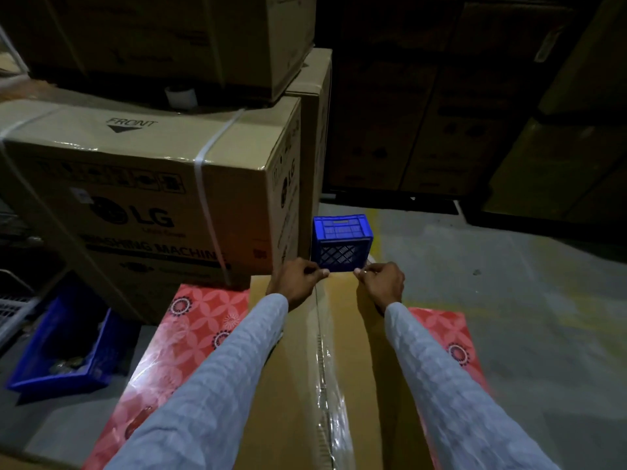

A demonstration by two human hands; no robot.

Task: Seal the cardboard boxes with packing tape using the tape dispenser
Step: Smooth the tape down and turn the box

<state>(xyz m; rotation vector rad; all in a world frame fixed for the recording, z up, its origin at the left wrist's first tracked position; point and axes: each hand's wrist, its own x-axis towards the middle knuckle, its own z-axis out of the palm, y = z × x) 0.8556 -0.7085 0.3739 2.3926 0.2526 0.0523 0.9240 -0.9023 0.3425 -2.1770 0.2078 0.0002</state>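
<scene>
- Sleeves (217,378), pale, checked, run fwd over cardboard box (298,385) nearest me.
- Clear packing tape (327,374) lies along box centre seam, wrinkled.
- Left hand (297,278): fingers curled, tips pinched at box far edge, left of seam; can't tell what's held.
- Right hand (381,281): same pinch, right of seam.
- Red patterned sheet (190,334) under box, both sides.
- Blue crate (342,242) on floor just beyond.
- LG carton (152,184) stacked far-left.
</scene>
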